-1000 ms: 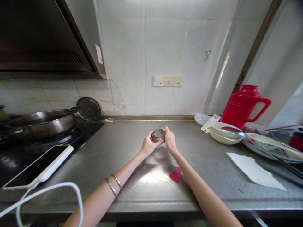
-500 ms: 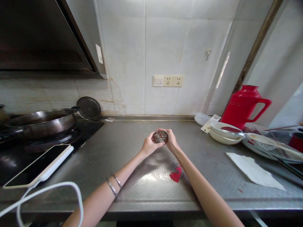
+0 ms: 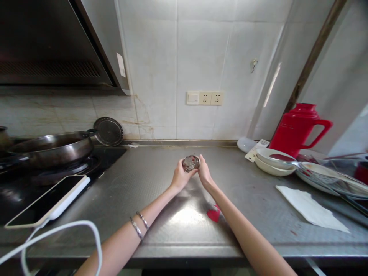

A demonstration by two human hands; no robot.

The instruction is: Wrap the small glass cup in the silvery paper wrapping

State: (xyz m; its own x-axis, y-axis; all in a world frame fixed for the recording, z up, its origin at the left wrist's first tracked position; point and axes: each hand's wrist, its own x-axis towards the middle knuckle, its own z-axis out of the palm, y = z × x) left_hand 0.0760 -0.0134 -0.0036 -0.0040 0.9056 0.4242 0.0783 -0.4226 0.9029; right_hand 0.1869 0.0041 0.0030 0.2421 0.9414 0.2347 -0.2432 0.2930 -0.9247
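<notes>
A small roundish dark, shiny object [image 3: 190, 163], glassy or metallic with reddish patches, is held above the middle of the steel counter [image 3: 155, 161]. My left hand [image 3: 181, 177] wraps its fingers round the object's left and lower side. At its right edge is my right hand [image 3: 204, 170], fingers together and pointing up, the palm side against the object. What exactly the object is cannot be made out. A ragged red piece [image 3: 213, 213] lies on the counter beside my right forearm.
At left are a steel pan [image 3: 54, 151] on the stove, a round dark lid [image 3: 108, 131] and a phone [image 3: 47, 201] with a white cable. To the right stand a red thermos [image 3: 296, 132], stacked bowls [image 3: 274, 166], dishes and a white napkin [image 3: 312, 210].
The object and my left hand have shifted slightly left. My right hand has loosened, its fingers now straighter and raised beside the object instead of curled behind it.
</notes>
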